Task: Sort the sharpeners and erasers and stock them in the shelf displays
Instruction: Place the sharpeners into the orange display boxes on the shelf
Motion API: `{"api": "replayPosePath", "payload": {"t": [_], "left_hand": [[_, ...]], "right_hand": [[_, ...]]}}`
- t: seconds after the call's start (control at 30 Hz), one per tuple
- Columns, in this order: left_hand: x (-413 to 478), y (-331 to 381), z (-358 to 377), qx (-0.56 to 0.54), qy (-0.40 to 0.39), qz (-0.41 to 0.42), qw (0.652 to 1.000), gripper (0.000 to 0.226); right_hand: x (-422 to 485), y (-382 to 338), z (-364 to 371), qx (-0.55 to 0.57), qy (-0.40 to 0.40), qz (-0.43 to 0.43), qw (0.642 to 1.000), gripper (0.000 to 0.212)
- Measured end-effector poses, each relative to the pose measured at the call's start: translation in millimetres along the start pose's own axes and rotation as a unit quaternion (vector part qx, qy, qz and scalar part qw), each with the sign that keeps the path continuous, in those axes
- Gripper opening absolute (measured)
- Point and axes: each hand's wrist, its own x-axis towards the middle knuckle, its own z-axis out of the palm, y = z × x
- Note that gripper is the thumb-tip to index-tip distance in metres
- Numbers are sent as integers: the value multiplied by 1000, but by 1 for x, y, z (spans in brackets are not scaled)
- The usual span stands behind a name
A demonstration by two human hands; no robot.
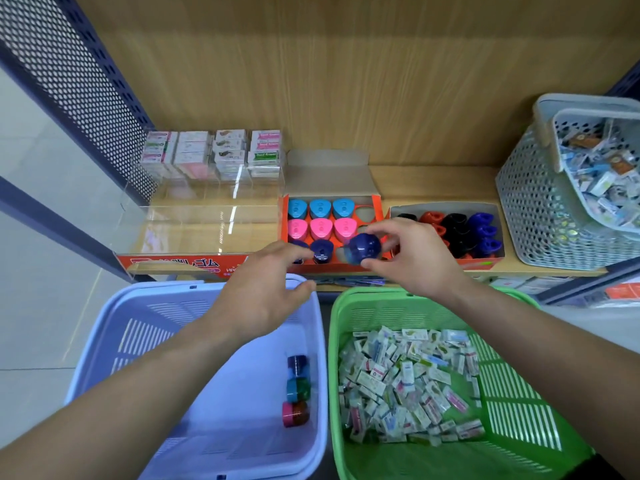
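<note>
My right hand pinches a dark blue sharpener just above the front right of the orange display box. That box holds rows of light blue, pink and dark blue sharpeners. My left hand hovers with its fingers apart at the box's front left, holding nothing. Below, a lavender basket holds three sharpeners. A green basket is full of wrapped erasers. Boxed erasers are stacked in a clear acrylic display at the shelf's left.
A second carton with black, red and blue sharpeners sits right of the orange box. A grey lattice basket of mixed packets stands at the shelf's right end. A perforated blue panel bounds the shelf's left side.
</note>
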Motion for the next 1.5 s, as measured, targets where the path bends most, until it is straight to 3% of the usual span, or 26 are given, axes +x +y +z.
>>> {"api": "replayPosePath", "payload": {"t": [0.07,0.2,0.4,0.63,0.83,1.0,1.17,1.3,1.5], "left_hand": [[-2,-5,-2,73,-39,-7,997,47],[-7,-10,-5,101,-98,-35,989,46],[-5,-15,-5,58,-108,-49,991,39],[-6,-19,-2,73,-120,-45,989,42],[-25,-32,-13,59,-129,-70,987,42],[-70,-74,-13,56,-119,-135,982,41],[-116,-126,31,33,-183,-210,960,54],[-108,-153,92,44,-243,-213,945,61],[-53,-175,182,-31,-265,-187,945,93]], "right_hand": [[9,14,11,-48,13,10,999,43],[23,26,41,-73,9,14,997,46],[32,38,67,-57,-16,31,998,52],[34,32,69,-161,-78,21,984,54],[7,1,62,-100,18,21,995,45],[-35,-34,90,-68,-41,4,997,47],[-85,-27,124,-52,-12,108,993,60],[-130,-29,153,54,5,213,975,66],[-153,-28,174,58,-56,221,972,86]]}}
